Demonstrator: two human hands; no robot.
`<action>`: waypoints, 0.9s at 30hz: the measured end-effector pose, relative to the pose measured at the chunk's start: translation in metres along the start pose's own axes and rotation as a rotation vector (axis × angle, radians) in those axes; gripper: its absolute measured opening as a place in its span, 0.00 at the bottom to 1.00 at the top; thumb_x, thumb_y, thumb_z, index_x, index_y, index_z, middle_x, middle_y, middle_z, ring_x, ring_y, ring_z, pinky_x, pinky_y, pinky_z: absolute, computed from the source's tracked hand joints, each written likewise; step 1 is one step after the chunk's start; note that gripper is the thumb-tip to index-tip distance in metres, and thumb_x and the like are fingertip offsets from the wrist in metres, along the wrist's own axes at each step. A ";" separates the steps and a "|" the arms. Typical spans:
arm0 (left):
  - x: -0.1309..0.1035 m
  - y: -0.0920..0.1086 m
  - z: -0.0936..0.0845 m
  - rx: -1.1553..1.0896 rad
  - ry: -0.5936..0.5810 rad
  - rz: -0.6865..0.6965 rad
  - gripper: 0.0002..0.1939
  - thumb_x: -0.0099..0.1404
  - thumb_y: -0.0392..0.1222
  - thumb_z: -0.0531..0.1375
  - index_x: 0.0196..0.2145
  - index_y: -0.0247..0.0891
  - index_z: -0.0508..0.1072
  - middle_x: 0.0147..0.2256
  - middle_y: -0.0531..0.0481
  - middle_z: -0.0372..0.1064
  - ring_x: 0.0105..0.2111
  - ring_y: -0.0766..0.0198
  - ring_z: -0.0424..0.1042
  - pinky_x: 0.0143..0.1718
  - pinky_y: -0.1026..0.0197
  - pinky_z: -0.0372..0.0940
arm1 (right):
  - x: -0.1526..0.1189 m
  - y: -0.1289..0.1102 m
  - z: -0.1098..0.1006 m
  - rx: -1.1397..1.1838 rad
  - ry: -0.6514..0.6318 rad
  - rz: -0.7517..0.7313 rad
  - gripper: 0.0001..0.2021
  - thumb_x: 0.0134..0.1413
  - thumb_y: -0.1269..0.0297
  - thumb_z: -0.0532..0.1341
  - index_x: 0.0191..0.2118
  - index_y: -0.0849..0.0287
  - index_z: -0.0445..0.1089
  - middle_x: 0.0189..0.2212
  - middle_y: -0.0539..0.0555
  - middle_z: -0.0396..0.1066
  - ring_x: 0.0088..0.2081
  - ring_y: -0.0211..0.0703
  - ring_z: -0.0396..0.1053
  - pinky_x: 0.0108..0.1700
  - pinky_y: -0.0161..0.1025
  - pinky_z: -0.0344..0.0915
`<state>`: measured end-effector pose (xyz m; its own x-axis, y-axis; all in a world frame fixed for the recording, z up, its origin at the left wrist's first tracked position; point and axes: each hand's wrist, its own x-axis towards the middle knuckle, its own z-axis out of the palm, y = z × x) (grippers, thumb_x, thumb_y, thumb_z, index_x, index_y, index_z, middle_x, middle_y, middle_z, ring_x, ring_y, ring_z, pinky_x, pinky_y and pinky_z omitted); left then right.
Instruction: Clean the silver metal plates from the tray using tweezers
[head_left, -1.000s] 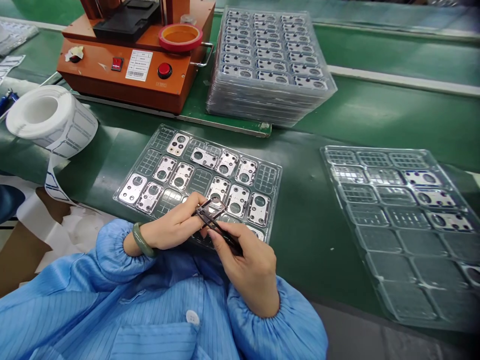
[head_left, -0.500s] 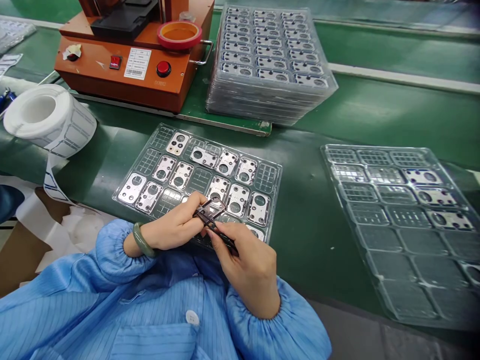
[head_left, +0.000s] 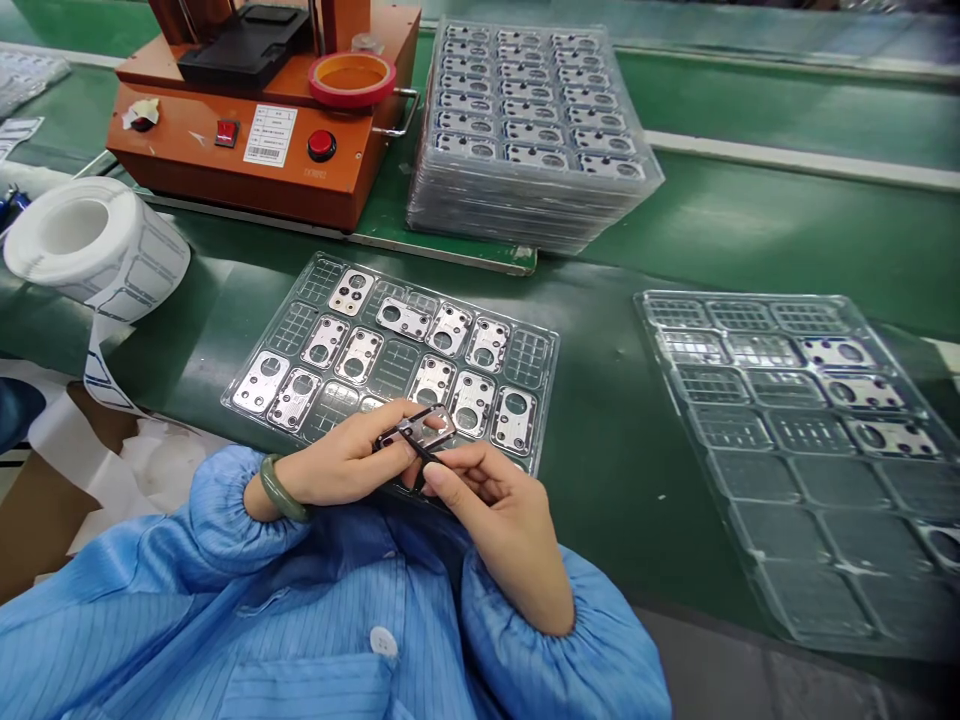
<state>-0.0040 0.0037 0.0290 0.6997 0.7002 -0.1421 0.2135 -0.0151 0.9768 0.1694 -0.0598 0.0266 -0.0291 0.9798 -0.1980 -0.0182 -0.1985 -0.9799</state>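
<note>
Between the fingers of my left hand (head_left: 341, 460) is a small rectangular plate (head_left: 433, 426) with a dark rim and a large hole. My right hand (head_left: 506, 510) pinches black tweezers (head_left: 421, 453), whose tips lie against the plate. The tweezers' rear end is partly hidden by the right fingers. Under both hands lies a clear plastic tray (head_left: 529, 358) with similar silvery plates in several of its pockets; the hands cover its near edge.
A second clear tray (head_left: 810, 432) with a few plates lies to the right. Behind are a tall stack of filled trays (head_left: 525, 205) and an orange machine (head_left: 247, 165) carrying a tape roll (head_left: 352, 97). A label roll (head_left: 142, 250) stands left, above a cardboard box (head_left: 37, 510).
The plate has been tilted and shifted slightly down in the left hand. My right hand has changed its grip on the tweezers, which now cross the plate at a different angle.
</note>
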 end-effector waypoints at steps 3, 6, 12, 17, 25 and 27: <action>-0.002 -0.003 -0.002 -0.046 -0.028 0.045 0.19 0.68 0.42 0.51 0.56 0.38 0.63 0.32 0.51 0.67 0.32 0.65 0.67 0.38 0.61 0.64 | 0.003 -0.001 0.001 0.100 -0.041 0.046 0.07 0.51 0.61 0.66 0.29 0.57 0.70 0.22 0.49 0.75 0.26 0.37 0.72 0.32 0.34 0.71; -0.003 -0.005 -0.002 -0.068 -0.019 0.087 0.24 0.68 0.47 0.53 0.60 0.41 0.60 0.42 0.47 0.69 0.34 0.65 0.68 0.39 0.60 0.65 | 0.003 -0.001 0.001 0.161 -0.071 0.066 0.07 0.51 0.61 0.67 0.29 0.57 0.70 0.21 0.47 0.72 0.25 0.35 0.71 0.32 0.33 0.70; -0.003 -0.008 0.001 -0.183 -0.041 0.109 0.30 0.68 0.46 0.54 0.65 0.47 0.50 0.33 0.52 0.69 0.28 0.68 0.67 0.34 0.63 0.65 | 0.003 -0.001 0.001 0.192 -0.110 0.123 0.10 0.50 0.56 0.67 0.29 0.58 0.71 0.21 0.49 0.73 0.25 0.37 0.70 0.30 0.35 0.68; -0.002 -0.007 -0.002 -0.120 -0.017 0.180 0.28 0.66 0.49 0.56 0.62 0.42 0.59 0.40 0.47 0.71 0.42 0.60 0.70 0.46 0.58 0.65 | 0.003 -0.004 0.009 0.201 -0.106 0.173 0.13 0.50 0.54 0.67 0.28 0.59 0.69 0.18 0.48 0.70 0.22 0.35 0.67 0.27 0.34 0.64; -0.006 -0.007 -0.002 -0.191 -0.049 0.116 0.33 0.66 0.48 0.56 0.65 0.46 0.50 0.41 0.47 0.70 0.42 0.60 0.70 0.46 0.57 0.65 | 0.005 -0.004 0.009 0.261 -0.153 0.235 0.15 0.48 0.52 0.67 0.28 0.60 0.68 0.16 0.46 0.67 0.18 0.32 0.60 0.20 0.31 0.52; -0.006 -0.007 -0.001 -0.211 -0.074 0.125 0.32 0.66 0.47 0.56 0.65 0.48 0.50 0.41 0.49 0.70 0.40 0.62 0.70 0.46 0.57 0.64 | 0.006 -0.004 0.008 0.289 -0.169 0.269 0.17 0.47 0.50 0.68 0.27 0.60 0.67 0.15 0.46 0.67 0.17 0.30 0.56 0.19 0.31 0.48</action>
<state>-0.0107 0.0007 0.0229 0.7616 0.6477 -0.0216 -0.0194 0.0562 0.9982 0.1615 -0.0534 0.0301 -0.2343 0.8790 -0.4153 -0.2663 -0.4689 -0.8422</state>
